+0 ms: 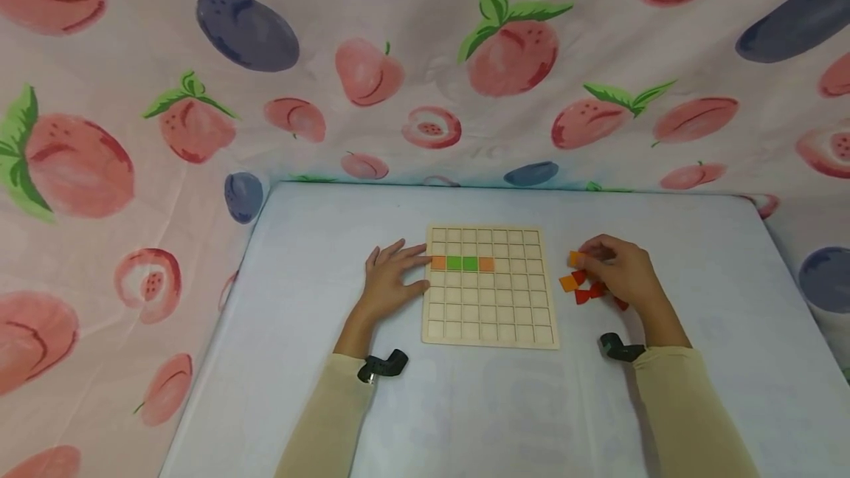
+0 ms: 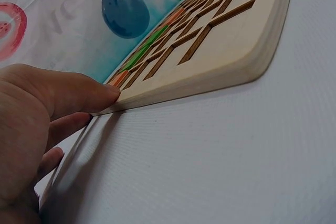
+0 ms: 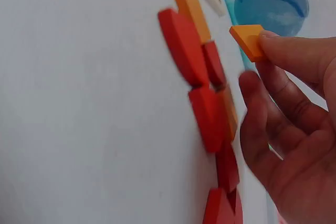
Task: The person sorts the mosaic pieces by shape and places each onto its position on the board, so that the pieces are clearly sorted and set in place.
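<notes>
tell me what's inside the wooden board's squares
The wooden board holds an orange tile, two green tiles and another orange tile in one row. Other squares look bare; what's beneath the tiles is covered.

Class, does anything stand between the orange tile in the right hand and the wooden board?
Nothing visible does: only bare white tabletop lies between the orange tile, pinched in the right hand, and the wooden board. The loose pieces lie off that straight path.

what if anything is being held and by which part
The right hand pinches an orange tile by one edge; the left hand only touches the wooden board.
</notes>
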The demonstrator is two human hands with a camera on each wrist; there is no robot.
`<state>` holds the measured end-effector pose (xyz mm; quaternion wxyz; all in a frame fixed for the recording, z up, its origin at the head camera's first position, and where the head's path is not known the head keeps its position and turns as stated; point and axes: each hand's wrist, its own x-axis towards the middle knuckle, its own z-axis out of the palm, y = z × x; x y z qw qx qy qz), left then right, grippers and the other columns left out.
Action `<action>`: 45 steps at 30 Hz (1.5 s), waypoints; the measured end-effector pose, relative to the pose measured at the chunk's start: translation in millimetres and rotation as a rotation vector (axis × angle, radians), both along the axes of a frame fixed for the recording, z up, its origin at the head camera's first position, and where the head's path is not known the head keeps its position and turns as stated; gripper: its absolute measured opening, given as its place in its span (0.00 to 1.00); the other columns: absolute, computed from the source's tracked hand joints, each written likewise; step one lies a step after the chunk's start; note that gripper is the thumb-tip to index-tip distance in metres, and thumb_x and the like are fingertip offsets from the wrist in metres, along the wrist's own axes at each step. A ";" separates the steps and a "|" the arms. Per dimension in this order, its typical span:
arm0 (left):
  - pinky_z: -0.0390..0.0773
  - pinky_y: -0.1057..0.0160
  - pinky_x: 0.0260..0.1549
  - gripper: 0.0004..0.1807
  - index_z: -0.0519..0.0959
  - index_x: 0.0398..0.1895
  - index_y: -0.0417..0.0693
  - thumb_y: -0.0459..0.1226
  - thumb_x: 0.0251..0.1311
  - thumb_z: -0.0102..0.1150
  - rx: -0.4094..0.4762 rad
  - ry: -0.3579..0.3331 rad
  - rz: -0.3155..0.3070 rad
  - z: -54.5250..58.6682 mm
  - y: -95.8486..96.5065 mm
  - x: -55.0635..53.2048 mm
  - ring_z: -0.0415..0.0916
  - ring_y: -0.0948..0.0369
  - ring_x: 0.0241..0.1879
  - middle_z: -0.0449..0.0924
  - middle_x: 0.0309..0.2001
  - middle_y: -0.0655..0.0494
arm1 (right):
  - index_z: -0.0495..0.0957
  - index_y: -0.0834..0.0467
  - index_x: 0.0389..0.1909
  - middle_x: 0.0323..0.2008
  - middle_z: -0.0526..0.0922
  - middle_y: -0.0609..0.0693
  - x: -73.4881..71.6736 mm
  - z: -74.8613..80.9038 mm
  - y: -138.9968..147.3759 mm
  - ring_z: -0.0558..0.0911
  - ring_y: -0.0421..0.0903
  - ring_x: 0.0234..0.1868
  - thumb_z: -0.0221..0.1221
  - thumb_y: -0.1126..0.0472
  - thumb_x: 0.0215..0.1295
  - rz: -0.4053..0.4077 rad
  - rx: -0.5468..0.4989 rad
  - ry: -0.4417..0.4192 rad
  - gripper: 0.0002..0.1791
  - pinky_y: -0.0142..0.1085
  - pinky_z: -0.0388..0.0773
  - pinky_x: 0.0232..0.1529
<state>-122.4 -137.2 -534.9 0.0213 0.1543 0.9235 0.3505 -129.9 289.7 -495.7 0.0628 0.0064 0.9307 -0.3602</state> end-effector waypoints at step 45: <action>0.37 0.36 0.75 0.25 0.82 0.62 0.59 0.44 0.58 0.69 -0.001 -0.006 0.003 -1.1 -0.1 0.3 0.54 0.52 0.79 0.74 0.71 0.63 | 0.82 0.62 0.48 0.38 0.85 0.55 -18.4 -14.4 -95.9 0.82 0.47 0.26 0.66 0.57 0.68 0.035 -0.462 -0.219 0.14 0.33 0.79 0.28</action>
